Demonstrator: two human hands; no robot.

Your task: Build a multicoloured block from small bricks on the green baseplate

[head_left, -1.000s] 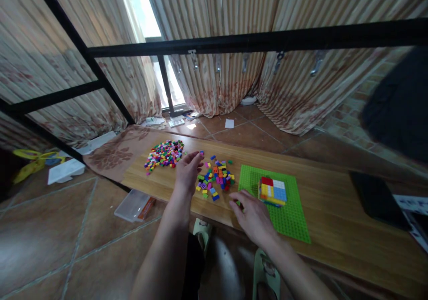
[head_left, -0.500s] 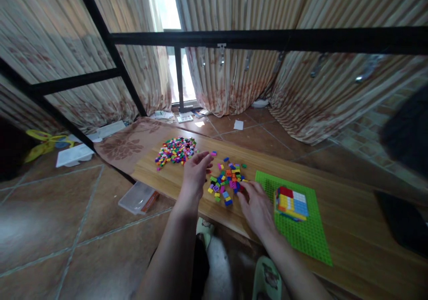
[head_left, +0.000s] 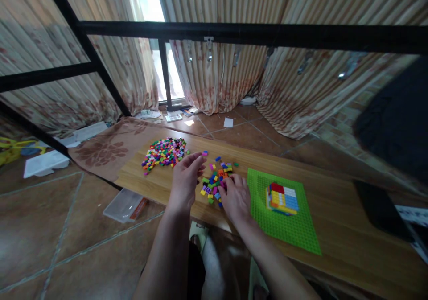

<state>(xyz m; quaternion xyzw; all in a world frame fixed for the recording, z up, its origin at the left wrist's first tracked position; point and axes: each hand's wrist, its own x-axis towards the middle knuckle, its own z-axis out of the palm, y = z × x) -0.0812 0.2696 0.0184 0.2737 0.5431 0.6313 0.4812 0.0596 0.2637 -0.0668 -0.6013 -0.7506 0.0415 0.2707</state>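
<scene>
Right hand (head_left: 236,198) now reaches into smaller heap of multicoloured plastic bricks (head_left: 207,190); picking seems under way. Left hand (head_left: 185,175) half-curled. Whether either pinches anything: cannot tell.

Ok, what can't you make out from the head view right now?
Head view, hidden: what the right hand touches among the loose toy bricks; its own back and fingers cover it.
Head view, too small: whether the left hand holds a brick; its curled fingers hide that.
Head view, hidden: the far side of the brick block, behind its own body.
Head view, cut off: the printed sheet, by the right edge.
</scene>
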